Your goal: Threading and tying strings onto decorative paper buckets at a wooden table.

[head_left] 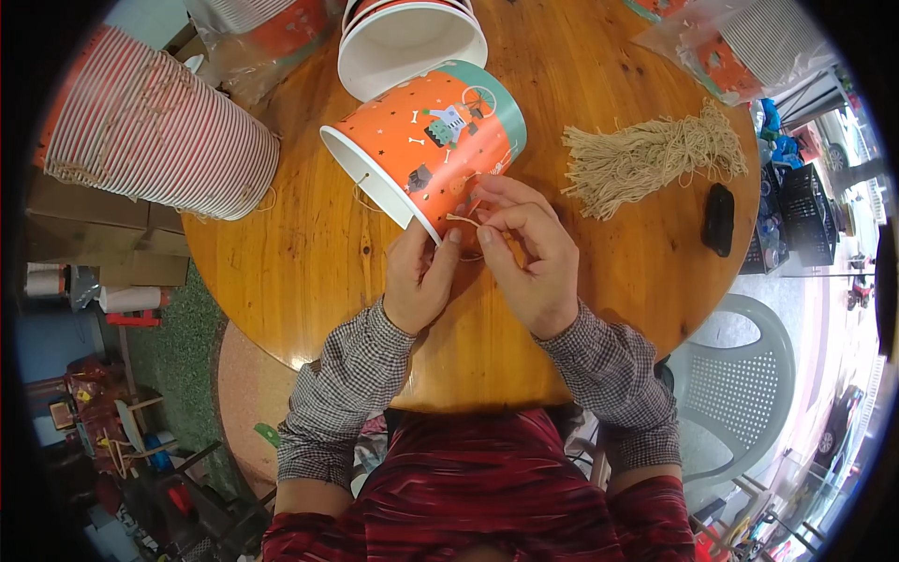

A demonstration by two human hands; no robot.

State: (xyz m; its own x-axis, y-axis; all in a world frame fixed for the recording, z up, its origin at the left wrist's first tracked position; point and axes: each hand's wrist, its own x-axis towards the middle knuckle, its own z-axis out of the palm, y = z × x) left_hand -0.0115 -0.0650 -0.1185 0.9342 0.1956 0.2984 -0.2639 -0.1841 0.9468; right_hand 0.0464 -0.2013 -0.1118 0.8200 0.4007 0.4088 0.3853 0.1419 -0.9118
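Table (655,272): round, glossy wood; it sits right in front of you and carries the buckets and the cord.
Tall bucket stack (159,122): nested white rims to your left, with cord strands trailing across them.
Nested paper buckets (412,47): a shorter set lying just beyond the one you work on, mouths toward you.
Orange-and-teal paper bucket (440,131): on its side in front of you, mouth facing lower left, teal band at the far end. Expect it to be light and springy; the printed wall looks slick and would likely dent under a hard squeeze. The rolled white rim should be the stiffest part, so hold there.
Cord bundle (655,159): tan strands in a loose heap to your right; they look soft and apt to tangle, so draw one from the frayed end.
Left grip (419,281): closed around the bucket's near rim, thumb on the outside.
Right grip (532,255): thumb and forefinger appear to pinch a cord end, other fingers by the printed wall.
Cord loop (361,190): thin, hanging at the mouth's far side.
Cord end (463,220): limp and thin beside the near rim; pinch it close to the wall for control.
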